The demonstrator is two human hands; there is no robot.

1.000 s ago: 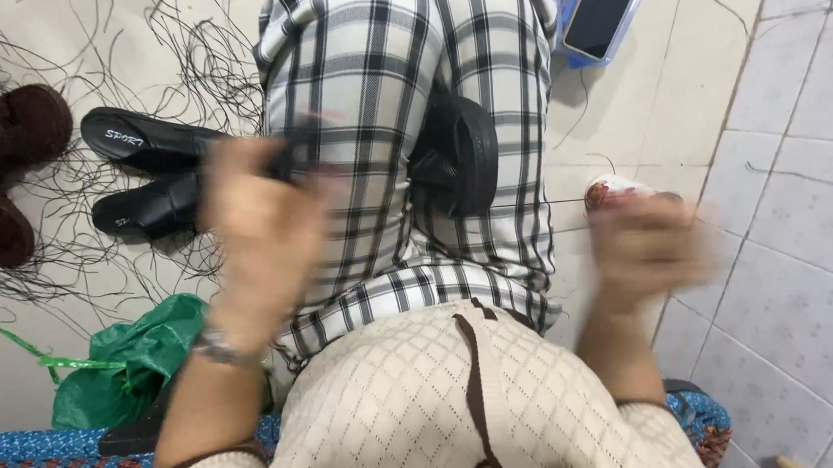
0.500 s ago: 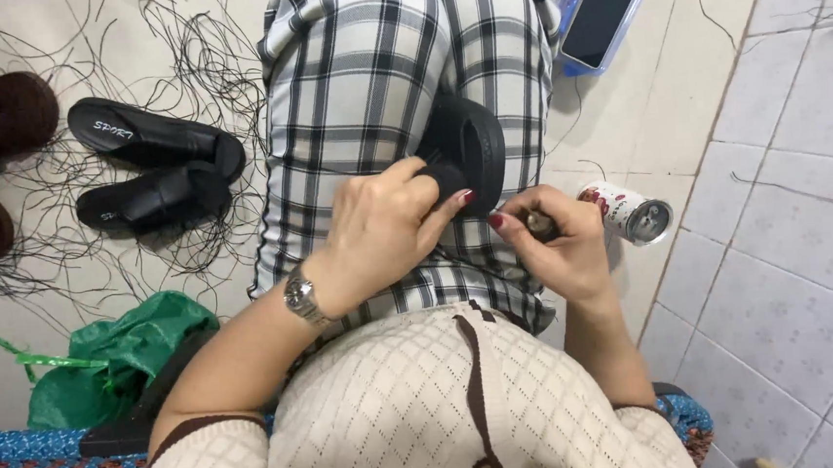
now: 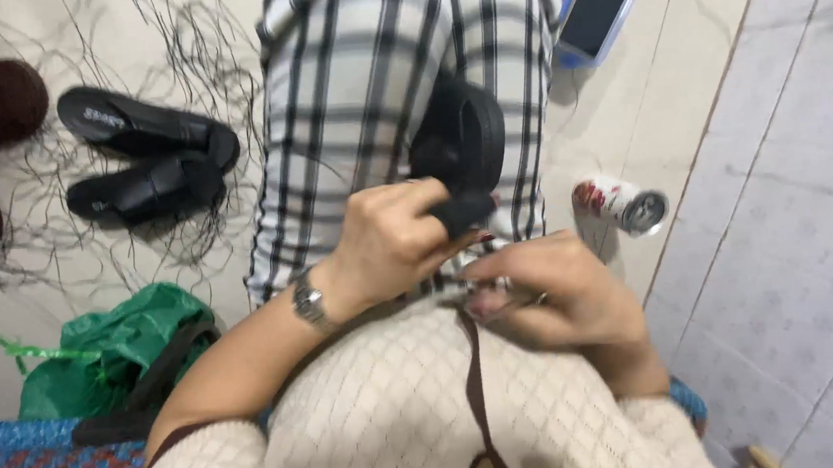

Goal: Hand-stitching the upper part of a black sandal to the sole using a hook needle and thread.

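Even, soft indoor light, faint shadows, slight motion blur, mild stretching toward the edges.

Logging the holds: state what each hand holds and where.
Left hand grips the black sandal by its near end. Right hand pinches something too small to identify.

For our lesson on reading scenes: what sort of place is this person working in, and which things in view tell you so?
Probably a home floor used for handwork on footwear. Black sandals lie on pale floor tiles among loose dark threads, and the left hand grips a black sandal on the lap.
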